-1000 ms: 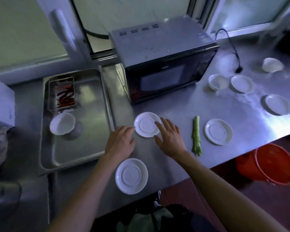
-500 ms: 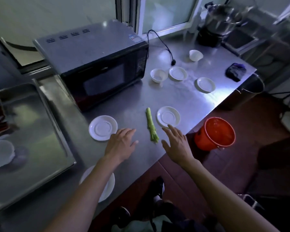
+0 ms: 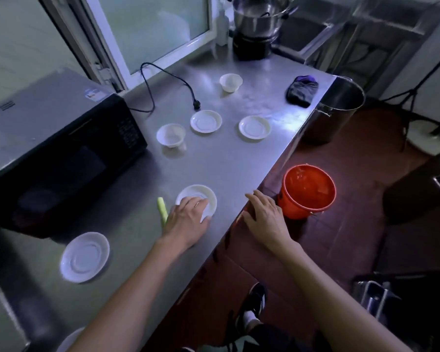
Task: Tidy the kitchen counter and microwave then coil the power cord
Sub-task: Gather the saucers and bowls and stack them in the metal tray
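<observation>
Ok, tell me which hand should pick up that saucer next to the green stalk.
Left. The left hand already rests on the saucer, fingers spread across it beside the green stalk. The right hand is at the counter edge, off to the saucer's right, touching no dish.

Bare steel counter [image 3: 221, 161] runs open from the near saucer [image 3: 197, 199] to the small bowl [image 3: 170, 135]. Left side blocked by microwave [image 3: 56, 148]. Far zone cluttered: two saucers [image 3: 205, 121] [image 3: 254, 127], power cord [image 3: 163, 80] (plug lying loose), dark cloth [image 3: 301, 89]. Red bucket [image 3: 306, 190] stands just off the counter edge.
</observation>
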`<state>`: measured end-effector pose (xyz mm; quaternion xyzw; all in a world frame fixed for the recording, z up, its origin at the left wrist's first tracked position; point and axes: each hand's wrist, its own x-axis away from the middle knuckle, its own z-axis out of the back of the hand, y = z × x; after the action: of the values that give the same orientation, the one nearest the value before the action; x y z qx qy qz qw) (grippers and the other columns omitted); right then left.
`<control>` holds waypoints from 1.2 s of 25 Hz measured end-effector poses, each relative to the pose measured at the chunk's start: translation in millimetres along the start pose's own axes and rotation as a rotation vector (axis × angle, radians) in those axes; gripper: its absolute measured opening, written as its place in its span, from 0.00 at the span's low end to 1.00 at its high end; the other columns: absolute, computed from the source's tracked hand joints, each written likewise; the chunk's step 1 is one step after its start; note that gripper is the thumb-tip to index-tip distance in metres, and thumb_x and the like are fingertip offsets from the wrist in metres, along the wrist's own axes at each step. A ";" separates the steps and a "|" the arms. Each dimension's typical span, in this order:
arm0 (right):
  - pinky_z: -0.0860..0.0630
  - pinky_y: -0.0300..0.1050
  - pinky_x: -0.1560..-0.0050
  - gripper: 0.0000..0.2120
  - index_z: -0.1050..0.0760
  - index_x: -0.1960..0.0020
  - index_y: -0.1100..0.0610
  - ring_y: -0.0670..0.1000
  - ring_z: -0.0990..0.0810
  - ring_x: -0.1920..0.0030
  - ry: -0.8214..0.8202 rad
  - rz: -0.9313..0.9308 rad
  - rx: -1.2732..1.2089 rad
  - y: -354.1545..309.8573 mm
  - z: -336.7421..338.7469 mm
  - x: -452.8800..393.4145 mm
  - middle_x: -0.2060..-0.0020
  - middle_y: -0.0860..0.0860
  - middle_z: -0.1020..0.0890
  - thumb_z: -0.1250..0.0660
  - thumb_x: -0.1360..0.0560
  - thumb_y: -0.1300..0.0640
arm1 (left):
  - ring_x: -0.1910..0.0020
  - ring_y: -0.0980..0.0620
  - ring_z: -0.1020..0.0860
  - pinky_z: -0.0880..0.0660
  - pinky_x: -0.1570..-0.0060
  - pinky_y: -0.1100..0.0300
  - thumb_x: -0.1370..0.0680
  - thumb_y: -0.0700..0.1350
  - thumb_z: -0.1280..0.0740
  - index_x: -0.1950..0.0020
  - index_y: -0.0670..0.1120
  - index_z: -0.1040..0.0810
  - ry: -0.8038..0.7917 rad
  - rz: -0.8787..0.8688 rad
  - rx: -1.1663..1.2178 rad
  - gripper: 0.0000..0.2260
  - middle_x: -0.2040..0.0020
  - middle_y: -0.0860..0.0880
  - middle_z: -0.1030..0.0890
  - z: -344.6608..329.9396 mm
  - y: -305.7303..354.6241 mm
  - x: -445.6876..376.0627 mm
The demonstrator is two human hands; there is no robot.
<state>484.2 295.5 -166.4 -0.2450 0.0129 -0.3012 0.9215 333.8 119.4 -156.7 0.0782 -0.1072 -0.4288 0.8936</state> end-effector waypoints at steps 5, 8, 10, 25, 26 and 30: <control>0.38 0.57 0.29 0.26 0.38 0.23 0.50 0.54 0.42 0.23 -0.052 -0.007 -0.036 51.3 31.9 -49.4 0.22 0.51 0.38 0.38 0.20 0.51 | 0.27 0.53 0.37 0.36 0.32 0.51 0.19 0.55 0.40 0.25 0.52 0.33 -0.048 0.062 -0.014 0.23 0.27 0.54 0.30 -11.0 39.0 -53.2; 0.38 0.56 0.29 0.26 0.38 0.24 0.50 0.54 0.42 0.23 -0.091 0.037 -0.019 59.1 38.8 -70.7 0.22 0.53 0.39 0.38 0.20 0.51 | 0.26 0.53 0.38 0.37 0.32 0.52 0.19 0.55 0.40 0.24 0.52 0.34 -0.063 0.083 -0.009 0.23 0.26 0.54 0.31 -15.0 52.2 -77.9; 0.37 0.56 0.29 0.25 0.38 0.24 0.50 0.55 0.41 0.23 -0.108 0.072 0.005 63.3 41.5 -85.3 0.22 0.53 0.39 0.39 0.20 0.52 | 0.26 0.52 0.37 0.36 0.32 0.52 0.19 0.55 0.39 0.24 0.51 0.34 -0.058 0.075 -0.010 0.23 0.26 0.53 0.31 -16.9 58.2 -95.8; 0.41 0.54 0.27 0.27 0.43 0.22 0.47 0.55 0.43 0.22 -0.279 0.285 0.229 16.8 27.2 -272.2 0.21 0.51 0.42 0.40 0.19 0.47 | 0.28 0.48 0.35 0.33 0.35 0.49 0.20 0.54 0.38 0.25 0.51 0.33 0.010 0.287 0.163 0.23 0.25 0.51 0.33 -17.2 -32.9 -228.5; 0.41 0.54 0.27 0.27 0.43 0.22 0.48 0.55 0.43 0.22 -0.283 0.301 0.233 8.8 24.5 -283.7 0.21 0.52 0.41 0.40 0.19 0.47 | 0.28 0.48 0.36 0.33 0.35 0.49 0.20 0.54 0.38 0.25 0.50 0.33 0.014 0.304 0.166 0.23 0.25 0.51 0.33 -14.7 -42.0 -232.9; 0.41 0.55 0.26 0.27 0.42 0.22 0.48 0.55 0.42 0.23 -0.336 0.366 0.225 -23.7 13.7 -319.8 0.21 0.52 0.41 0.39 0.19 0.48 | 0.24 0.48 0.41 0.33 0.34 0.47 0.20 0.54 0.38 0.23 0.51 0.38 0.026 0.394 0.151 0.26 0.23 0.50 0.38 -3.8 -81.3 -247.0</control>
<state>211.8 464.5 -183.1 -0.1814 -0.1294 -0.0843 0.9712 123.4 262.7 -209.9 0.1282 -0.1408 -0.2357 0.9530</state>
